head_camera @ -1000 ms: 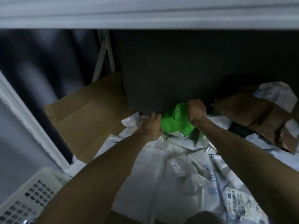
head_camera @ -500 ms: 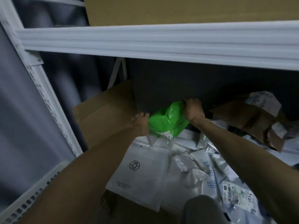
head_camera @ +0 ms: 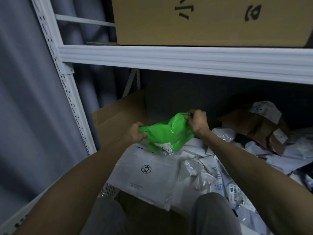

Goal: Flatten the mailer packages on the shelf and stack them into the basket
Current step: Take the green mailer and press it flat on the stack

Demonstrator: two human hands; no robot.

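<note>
White metal shelving (head_camera: pixel 186 56) frames a dim bay heaped with white mailers (head_camera: pixel 149 177). Just above them, the green mailer (head_camera: pixel 167 133) is held between left hand (head_camera: pixel 135 133) and right hand (head_camera: pixel 198 121), each grip closed tight on 1 edge. Harder pulling could tear its thin plastic.

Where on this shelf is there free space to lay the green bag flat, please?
Little bare room. The brown cardboard between the white post and the green bag is uncovered. The flat white mailer in front gives a smooth top. To the right it is crowded with crumpled mailers and brown paper packages.
</note>
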